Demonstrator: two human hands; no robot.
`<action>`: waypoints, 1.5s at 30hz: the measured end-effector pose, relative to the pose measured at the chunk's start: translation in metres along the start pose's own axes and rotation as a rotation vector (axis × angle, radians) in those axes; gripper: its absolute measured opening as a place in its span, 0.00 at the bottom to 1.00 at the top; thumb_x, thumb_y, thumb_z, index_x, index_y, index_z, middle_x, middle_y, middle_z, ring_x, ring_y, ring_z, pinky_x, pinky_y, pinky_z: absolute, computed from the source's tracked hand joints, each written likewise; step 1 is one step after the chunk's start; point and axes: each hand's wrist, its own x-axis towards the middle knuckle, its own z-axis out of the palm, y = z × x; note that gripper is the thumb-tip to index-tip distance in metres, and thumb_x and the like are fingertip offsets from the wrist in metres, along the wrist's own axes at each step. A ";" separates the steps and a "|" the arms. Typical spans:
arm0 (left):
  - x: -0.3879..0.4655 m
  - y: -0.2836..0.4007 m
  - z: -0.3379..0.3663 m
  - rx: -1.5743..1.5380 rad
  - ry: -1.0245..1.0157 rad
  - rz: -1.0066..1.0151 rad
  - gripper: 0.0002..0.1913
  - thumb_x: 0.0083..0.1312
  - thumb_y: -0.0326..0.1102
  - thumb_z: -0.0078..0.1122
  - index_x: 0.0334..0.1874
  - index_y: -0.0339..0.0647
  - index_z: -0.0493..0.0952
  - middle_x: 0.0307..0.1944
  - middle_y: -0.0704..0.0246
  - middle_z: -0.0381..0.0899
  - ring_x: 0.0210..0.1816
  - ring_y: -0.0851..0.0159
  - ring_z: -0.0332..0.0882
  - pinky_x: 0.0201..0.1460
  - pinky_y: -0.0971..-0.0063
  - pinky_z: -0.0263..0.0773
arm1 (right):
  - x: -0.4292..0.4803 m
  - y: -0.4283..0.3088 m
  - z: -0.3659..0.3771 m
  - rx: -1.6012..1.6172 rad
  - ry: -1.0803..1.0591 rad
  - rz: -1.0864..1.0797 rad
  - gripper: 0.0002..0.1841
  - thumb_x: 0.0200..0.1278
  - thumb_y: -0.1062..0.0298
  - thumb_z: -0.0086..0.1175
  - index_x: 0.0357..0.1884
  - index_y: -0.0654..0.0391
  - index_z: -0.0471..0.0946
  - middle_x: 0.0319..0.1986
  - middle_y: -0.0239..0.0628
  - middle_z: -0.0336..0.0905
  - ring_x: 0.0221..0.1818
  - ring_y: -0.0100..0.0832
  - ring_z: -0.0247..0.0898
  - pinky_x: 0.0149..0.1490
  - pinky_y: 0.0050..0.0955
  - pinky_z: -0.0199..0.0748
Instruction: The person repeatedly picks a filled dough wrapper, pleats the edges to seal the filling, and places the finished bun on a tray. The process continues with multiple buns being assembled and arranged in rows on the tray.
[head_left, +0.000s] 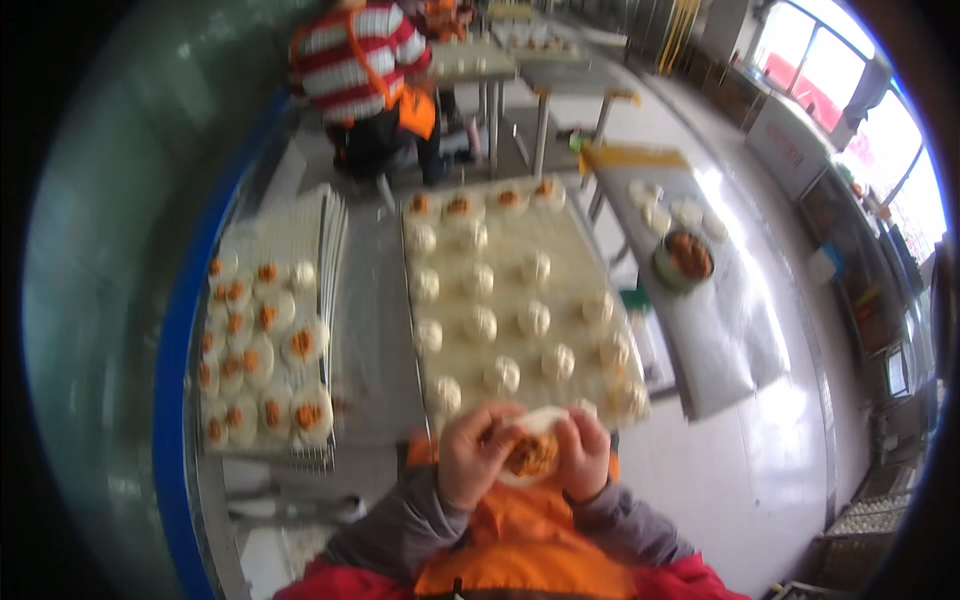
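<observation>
My left hand (474, 452) and my right hand (587, 452) together hold a round dough wrapper (546, 421) by its edges. A mound of orange-brown filling (534, 454) lies in its middle, and the wrapper is still unsealed. Both hands are just over the near edge of a pale tray (510, 405). On that tray sit rows of pleated white buns, such as one bun (557, 363) close beyond my hands. Along the tray's far edge lie several open wrappers topped with filling (458, 205).
At left, stacked trays (262, 232) carry flat wrappers topped with filling (301, 343). To the right, a metal table (720, 345) bears a bowl of filling (684, 259) and plain dough rounds (687, 214). A person in a striped top (360, 60) sits ahead near another table (472, 60).
</observation>
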 end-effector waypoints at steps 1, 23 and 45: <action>-0.008 0.002 -0.001 -0.361 -0.035 -0.148 0.15 0.77 0.42 0.55 0.53 0.36 0.78 0.41 0.71 0.80 0.45 0.75 0.78 0.48 0.78 0.74 | -0.006 -0.003 0.002 0.127 -0.056 0.071 0.09 0.74 0.70 0.53 0.47 0.64 0.78 0.36 0.30 0.80 0.39 0.20 0.71 0.46 0.21 0.73; -0.098 -0.062 -0.005 0.053 -0.212 -0.210 0.19 0.67 0.25 0.62 0.60 0.36 0.74 0.46 0.67 0.83 0.47 0.71 0.81 0.52 0.77 0.77 | -0.050 0.029 -0.020 -0.378 -0.509 0.026 0.10 0.55 0.78 0.64 0.40 0.62 0.81 0.32 0.41 0.78 0.31 0.34 0.74 0.38 0.29 0.75; -0.098 -0.092 -0.010 -0.314 -0.361 -0.669 0.25 0.67 0.28 0.65 0.65 0.34 0.71 0.45 0.62 0.86 0.49 0.68 0.83 0.54 0.77 0.75 | -0.030 0.029 -0.017 -0.481 -0.760 -0.439 0.08 0.59 0.74 0.61 0.41 0.61 0.79 0.31 0.40 0.74 0.33 0.38 0.72 0.41 0.32 0.73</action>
